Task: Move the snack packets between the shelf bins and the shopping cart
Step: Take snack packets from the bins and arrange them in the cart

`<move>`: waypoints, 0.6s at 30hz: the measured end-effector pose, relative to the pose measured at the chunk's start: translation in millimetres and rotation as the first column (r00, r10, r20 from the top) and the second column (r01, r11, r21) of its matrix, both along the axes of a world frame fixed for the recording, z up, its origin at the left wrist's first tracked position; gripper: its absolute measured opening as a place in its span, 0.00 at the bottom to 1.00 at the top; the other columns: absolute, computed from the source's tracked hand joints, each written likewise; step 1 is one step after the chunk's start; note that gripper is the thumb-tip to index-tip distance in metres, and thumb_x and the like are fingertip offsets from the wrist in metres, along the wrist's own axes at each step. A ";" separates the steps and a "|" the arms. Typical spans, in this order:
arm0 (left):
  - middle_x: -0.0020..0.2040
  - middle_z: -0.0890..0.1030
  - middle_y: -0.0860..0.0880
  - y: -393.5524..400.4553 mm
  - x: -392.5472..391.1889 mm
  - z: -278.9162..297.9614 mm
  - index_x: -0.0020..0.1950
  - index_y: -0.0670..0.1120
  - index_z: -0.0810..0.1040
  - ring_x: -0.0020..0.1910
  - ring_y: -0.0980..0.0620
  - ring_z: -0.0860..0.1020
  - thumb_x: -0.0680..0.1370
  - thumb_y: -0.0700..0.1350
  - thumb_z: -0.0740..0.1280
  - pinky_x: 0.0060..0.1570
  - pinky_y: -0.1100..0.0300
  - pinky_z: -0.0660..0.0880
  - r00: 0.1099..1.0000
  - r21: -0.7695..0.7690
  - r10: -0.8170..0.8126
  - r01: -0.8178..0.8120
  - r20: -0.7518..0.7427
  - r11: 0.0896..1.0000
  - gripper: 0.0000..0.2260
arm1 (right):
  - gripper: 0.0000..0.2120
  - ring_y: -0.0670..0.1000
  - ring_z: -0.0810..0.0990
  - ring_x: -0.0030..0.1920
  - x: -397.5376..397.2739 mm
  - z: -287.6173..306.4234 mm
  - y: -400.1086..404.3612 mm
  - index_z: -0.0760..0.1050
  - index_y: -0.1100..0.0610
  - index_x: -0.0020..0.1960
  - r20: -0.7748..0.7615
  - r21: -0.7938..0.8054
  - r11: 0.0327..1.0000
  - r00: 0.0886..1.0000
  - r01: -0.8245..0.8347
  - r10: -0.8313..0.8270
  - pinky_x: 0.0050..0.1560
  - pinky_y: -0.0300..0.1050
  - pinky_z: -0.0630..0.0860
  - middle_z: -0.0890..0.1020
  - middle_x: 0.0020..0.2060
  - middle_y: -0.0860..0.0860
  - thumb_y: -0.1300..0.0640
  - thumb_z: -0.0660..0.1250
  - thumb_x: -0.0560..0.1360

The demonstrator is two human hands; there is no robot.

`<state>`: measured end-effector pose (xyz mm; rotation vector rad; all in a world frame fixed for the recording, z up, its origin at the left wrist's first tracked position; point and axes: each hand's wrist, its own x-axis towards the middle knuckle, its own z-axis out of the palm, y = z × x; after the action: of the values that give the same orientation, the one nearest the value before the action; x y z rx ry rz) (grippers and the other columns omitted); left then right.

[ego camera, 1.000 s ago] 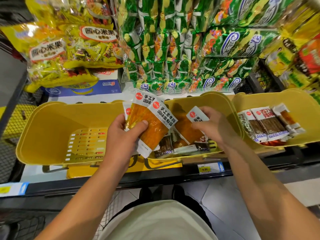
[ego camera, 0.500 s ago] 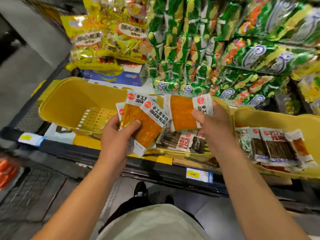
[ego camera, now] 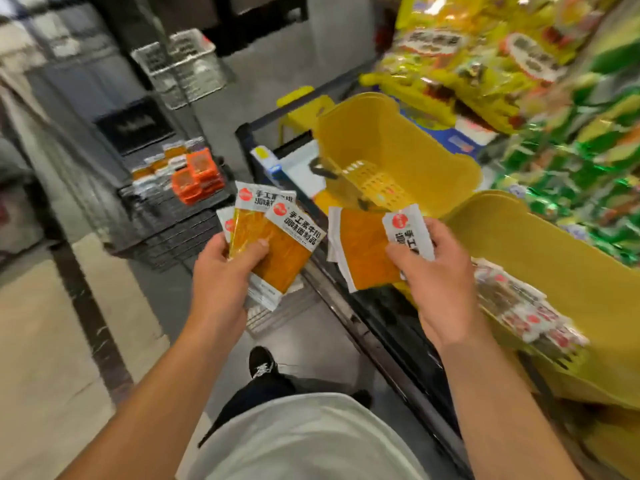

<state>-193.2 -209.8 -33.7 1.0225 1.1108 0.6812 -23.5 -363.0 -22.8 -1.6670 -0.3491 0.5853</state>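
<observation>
My left hand (ego camera: pixel 221 271) grips a fanned stack of orange snack packets (ego camera: pixel 273 244) with white labelled tops. Beside it my right hand (ego camera: pixel 436 268) holds one more orange packet (ego camera: pixel 363 251) by its white end. Both hands hover over the aisle floor, just left of the shelf edge. The black wire shopping cart (ego camera: pixel 166 230) stands to the left behind them, with orange and white packets (ego camera: pixel 187 174) piled in it. An empty yellow shelf bin (ego camera: pixel 398 147) and a nearer yellow bin (ego camera: pixel 554 258) with brown packets (ego camera: pixel 512 306) sit on the shelf at right.
Yellow rice-cracker bags (ego camera: pixel 467 53) and green snack bags (ego camera: pixel 588 161) hang over the bins. The black shelf edge (ego camera: pixel 374 327) runs diagonally below my right hand. A white wire basket (ego camera: pixel 183 67) stands far down the aisle. My shoe (ego camera: pixel 263 362) is on the grey floor.
The view has swung left from the shelf bins toward the cart. Both hands have come away from the middle bin with their orange packets and now hang over the aisle.
</observation>
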 end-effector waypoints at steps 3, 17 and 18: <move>0.52 0.86 0.50 23.3 -43.0 -12.9 0.56 0.50 0.79 0.51 0.48 0.85 0.77 0.40 0.72 0.46 0.48 0.81 0.994 -0.026 0.112 -0.112 -0.008 0.993 0.11 | 0.14 0.45 0.84 0.46 -26.6 -9.5 45.4 0.80 0.45 0.52 0.000 -0.062 0.988 0.990 -0.142 0.142 0.46 0.44 0.80 0.86 0.45 0.43 0.63 0.73 0.73; 0.58 0.84 0.48 181.0 -214.9 -55.7 0.65 0.47 0.78 0.58 0.45 0.82 0.76 0.38 0.71 0.59 0.40 0.78 0.916 -0.195 0.395 -0.376 0.071 0.906 0.18 | 0.15 0.43 0.81 0.43 -180.7 -46.2 269.3 0.78 0.43 0.47 0.186 -0.337 0.812 0.811 -0.477 0.554 0.43 0.39 0.77 0.83 0.40 0.42 0.63 0.71 0.72; 0.58 0.84 0.48 189.9 -219.9 -56.5 0.65 0.47 0.77 0.57 0.45 0.82 0.76 0.37 0.71 0.58 0.42 0.79 0.918 -0.182 0.391 -0.373 0.068 0.910 0.18 | 0.15 0.42 0.80 0.44 -190.0 -48.6 282.6 0.78 0.42 0.49 0.212 -0.377 0.783 0.777 -0.495 0.593 0.43 0.39 0.77 0.83 0.41 0.42 0.62 0.71 0.72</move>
<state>-413.1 -19.9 -90.2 0.6222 1.2682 0.9277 -213.5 -80.5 -71.5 -1.9653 -1.0659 0.8334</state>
